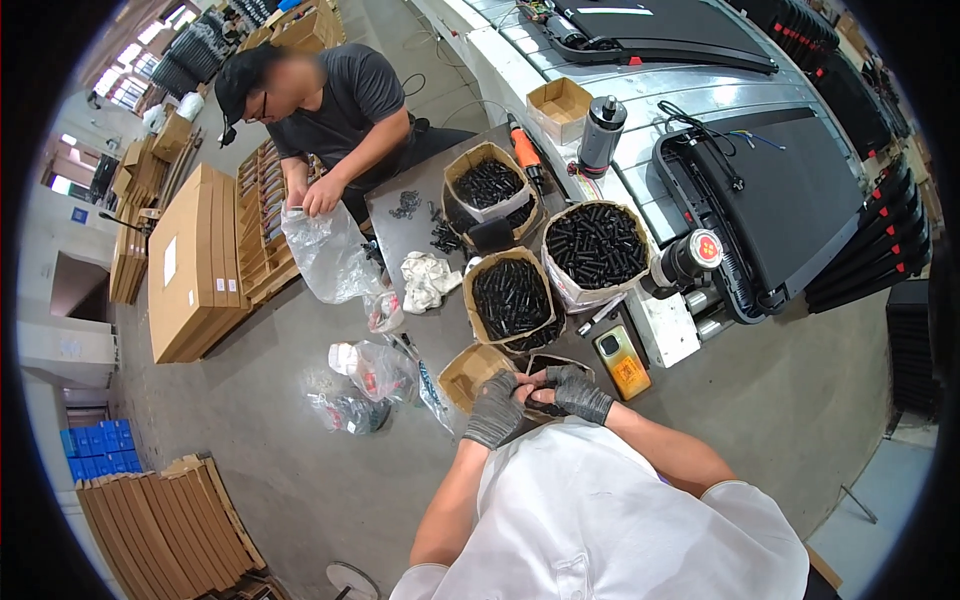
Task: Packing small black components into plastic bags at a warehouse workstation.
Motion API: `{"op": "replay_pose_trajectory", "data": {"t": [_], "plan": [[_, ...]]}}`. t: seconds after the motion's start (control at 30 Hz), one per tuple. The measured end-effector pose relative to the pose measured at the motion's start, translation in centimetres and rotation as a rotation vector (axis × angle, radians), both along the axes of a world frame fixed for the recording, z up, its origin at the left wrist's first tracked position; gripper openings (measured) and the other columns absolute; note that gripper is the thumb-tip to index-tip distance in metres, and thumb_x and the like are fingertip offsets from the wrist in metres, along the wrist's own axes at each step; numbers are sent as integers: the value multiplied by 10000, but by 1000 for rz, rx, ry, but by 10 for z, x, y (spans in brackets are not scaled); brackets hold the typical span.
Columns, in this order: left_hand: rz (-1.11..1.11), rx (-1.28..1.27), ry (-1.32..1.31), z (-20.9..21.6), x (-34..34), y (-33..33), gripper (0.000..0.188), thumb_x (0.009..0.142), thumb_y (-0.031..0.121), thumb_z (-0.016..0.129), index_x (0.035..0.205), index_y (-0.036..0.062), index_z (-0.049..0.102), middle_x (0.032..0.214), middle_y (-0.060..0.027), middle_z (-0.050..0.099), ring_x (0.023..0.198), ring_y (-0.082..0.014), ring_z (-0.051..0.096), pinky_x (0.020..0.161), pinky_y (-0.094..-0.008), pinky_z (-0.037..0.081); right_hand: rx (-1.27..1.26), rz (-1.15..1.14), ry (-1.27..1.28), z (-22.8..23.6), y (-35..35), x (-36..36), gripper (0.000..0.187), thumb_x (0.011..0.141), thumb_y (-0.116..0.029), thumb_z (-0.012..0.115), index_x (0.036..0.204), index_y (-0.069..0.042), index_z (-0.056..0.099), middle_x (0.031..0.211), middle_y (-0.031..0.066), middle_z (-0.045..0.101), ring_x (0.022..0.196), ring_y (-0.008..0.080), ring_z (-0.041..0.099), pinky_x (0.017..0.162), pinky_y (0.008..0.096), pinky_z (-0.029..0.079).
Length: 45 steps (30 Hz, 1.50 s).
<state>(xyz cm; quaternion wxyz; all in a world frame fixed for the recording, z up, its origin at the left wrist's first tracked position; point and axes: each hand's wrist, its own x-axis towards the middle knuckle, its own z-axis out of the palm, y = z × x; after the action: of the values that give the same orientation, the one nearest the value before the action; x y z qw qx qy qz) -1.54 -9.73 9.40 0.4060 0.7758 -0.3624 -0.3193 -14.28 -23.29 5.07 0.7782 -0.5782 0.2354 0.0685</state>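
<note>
My left hand (496, 408) and my right hand (574, 392), both in grey fingerless gloves, meet close in front of my body. Their fingers pinch together at one spot, and whatever lies between them is too small to make out. Beneath and beside them stand an open cardboard box (462, 378) at the left and another box, mostly covered by my hands, with dark contents. Just beyond is a box of black cylindrical parts (511, 297). A larger box of similar black parts (596, 246) stands farther right, and another box of black parts (487, 183) sits at the back.
A phone in a yellow-orange case (622, 363) lies right of my hands. An orange-black power screwdriver (525, 155) and a white rag (428, 281) rest on the table. Across it, a co-worker (335, 130) handles a clear plastic bag (328, 255). Black machine panels (770, 200) lie at right.
</note>
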Motion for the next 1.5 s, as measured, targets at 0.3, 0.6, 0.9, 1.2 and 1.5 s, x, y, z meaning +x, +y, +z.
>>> {"op": "replay_pose_trajectory", "data": {"t": [0.3, 0.6, 0.9, 1.2, 1.5], "plan": [[83, -149, -472, 3, 81, -24, 103, 843, 57, 591, 926, 22, 641, 958, -140, 636, 854, -296, 620, 781, -384, 484, 467, -290, 4, -7, -8, -3, 315, 897, -131, 594, 1160, 42, 589, 1080, 106, 648, 998, 174, 614, 907, 279, 475], [123, -24, -613, -25, 103, -70, 166, 722, -13, 603, 872, 0, 673, 1208, -183, 534, 1018, -326, 543, 919, -397, 435, 632, -409, 28, -20, -16, -7, 298, 892, -102, 603, 1146, 52, 587, 1071, 132, 639, 1000, 207, 624, 876, 294, 518], [89, 28, -874, -31, 104, -64, 195, 745, 77, 633, 927, 13, 656, 1306, -212, 485, 1139, -413, 474, 978, -509, 370, 572, -386, 12, -12, -14, -6, 325, 887, -132, 621, 1141, 65, 573, 1062, 148, 637, 975, 209, 625, 868, 308, 524], [307, -334, -566, 14, 27, 7, 219, 758, 19, 621, 976, 40, 627, 1151, -195, 568, 1001, -385, 585, 856, -439, 482, 632, -374, -12, -1, -13, -16, 293, 864, -54, 591, 1145, 27, 572, 1069, 151, 638, 970, 242, 631, 858, 329, 516], [479, -213, -357, -50, -55, 89, 119, 833, 135, 606, 918, 58, 638, 943, -116, 629, 878, -312, 621, 750, -405, 509, -4, 28, 139, -63, -22, -38, 221, 863, -112, 616, 1042, 17, 639, 1007, 107, 661, 956, 194, 620, 867, 314, 492]]}}
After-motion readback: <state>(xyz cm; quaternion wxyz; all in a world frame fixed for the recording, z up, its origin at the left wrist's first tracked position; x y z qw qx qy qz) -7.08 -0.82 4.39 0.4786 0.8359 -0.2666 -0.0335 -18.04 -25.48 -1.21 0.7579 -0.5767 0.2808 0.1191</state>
